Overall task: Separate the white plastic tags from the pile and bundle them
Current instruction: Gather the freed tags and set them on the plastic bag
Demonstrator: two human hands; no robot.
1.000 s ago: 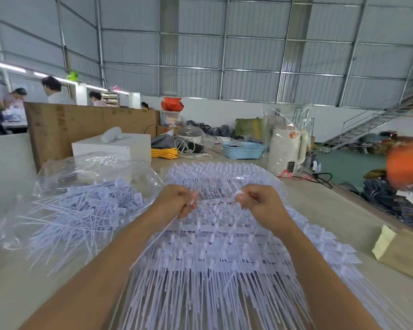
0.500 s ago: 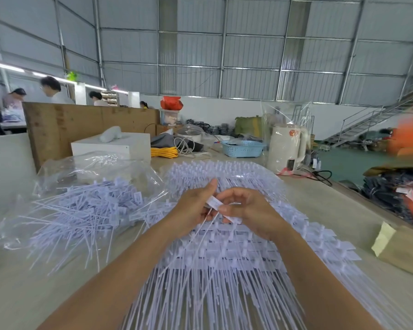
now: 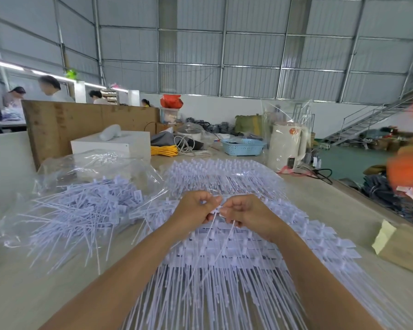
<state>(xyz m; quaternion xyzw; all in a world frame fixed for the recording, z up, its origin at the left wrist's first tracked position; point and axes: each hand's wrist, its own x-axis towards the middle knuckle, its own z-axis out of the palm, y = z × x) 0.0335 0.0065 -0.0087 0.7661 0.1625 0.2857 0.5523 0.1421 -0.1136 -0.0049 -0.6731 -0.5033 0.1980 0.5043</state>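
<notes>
I'm pinching a couple of white tags (image 3: 218,210) between my left hand (image 3: 196,208) and right hand (image 3: 244,214), fingers curled tight on the heads while the thin tails are dangling toward me. They're sitting right over the big pile of joined tags (image 3: 224,258) spread across the table (image 3: 22,294). Honestly I'm guessing I'm nowhere near done: loose ones are piling up on the plastic bag (image 3: 81,206) to the left, but nothing's looking bundled yet.

A blue basket (image 3: 242,146) sits beside a white kettle (image 3: 287,146).
</notes>
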